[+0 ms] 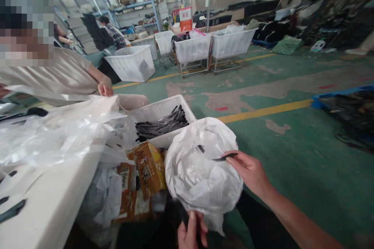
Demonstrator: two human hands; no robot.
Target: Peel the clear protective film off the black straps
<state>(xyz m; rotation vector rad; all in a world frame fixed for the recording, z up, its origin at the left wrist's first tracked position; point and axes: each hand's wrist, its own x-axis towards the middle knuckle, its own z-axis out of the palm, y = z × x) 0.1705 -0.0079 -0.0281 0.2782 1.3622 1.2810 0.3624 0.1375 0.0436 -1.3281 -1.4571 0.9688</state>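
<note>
A white plastic sack [201, 186] with its mouth rolled open stands in front of me. My right hand [249, 169] is at its right rim, pinching a thin black strip [223, 158] between thumb and fingers; the strip's tip reaches over the opening. Below the sack's near side, at the bottom of the view, my left hand [192, 231] is closed around a dark, long piece [182, 212] that I see only in part. Another small dark piece [201, 148] shows inside the sack's mouth.
Behind the sack, a white bin [187, 111] holds many black strips [163, 123]. A brown printed carton [149, 167] sits left of the sack. Clear plastic bags [58, 132] cover the white table [49, 202], where a co-worker's hand [105, 85] rests at the far side. White carts [193, 48] stand farther back.
</note>
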